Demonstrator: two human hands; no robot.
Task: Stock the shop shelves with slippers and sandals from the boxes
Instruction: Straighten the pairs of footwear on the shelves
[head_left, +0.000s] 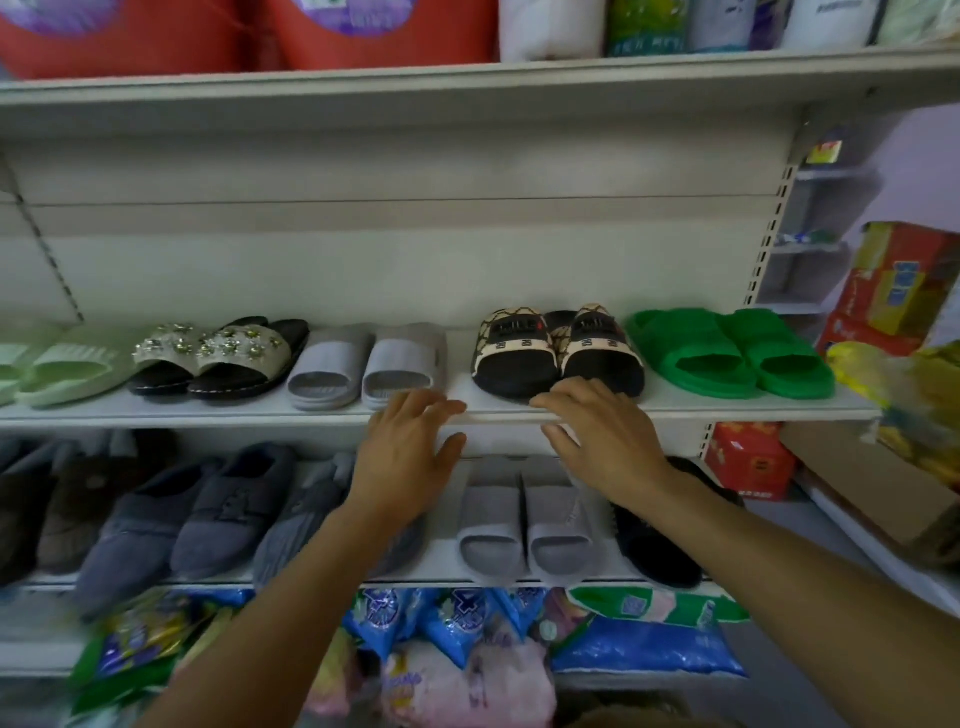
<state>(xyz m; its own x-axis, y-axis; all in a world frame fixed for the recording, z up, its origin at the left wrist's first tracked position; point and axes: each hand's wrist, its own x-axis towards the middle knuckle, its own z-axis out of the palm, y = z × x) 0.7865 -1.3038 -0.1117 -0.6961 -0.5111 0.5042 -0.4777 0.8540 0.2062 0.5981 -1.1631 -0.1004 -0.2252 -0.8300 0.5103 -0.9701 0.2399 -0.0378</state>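
Note:
Pairs of slippers line the white middle shelf (467, 410): pale green (67, 371), black with jewelled straps (218, 358), grey slides (369, 371), black slides with patterned beige straps (558, 351) and bright green slides (732, 353). My left hand (410, 447) is open at the shelf's front edge, just in front of the grey slides. My right hand (602, 436) is open too, its fingertips at the toes of the patterned black slides. Neither hand holds anything.
The lower shelf (441, 569) carries dark fabric slippers (156, 514), another grey pair (524, 530) and a black one (654, 540). Packaged goods fill the bottom (467, 649) and top shelves. Red and yellow boxes (893, 291) stand at the right.

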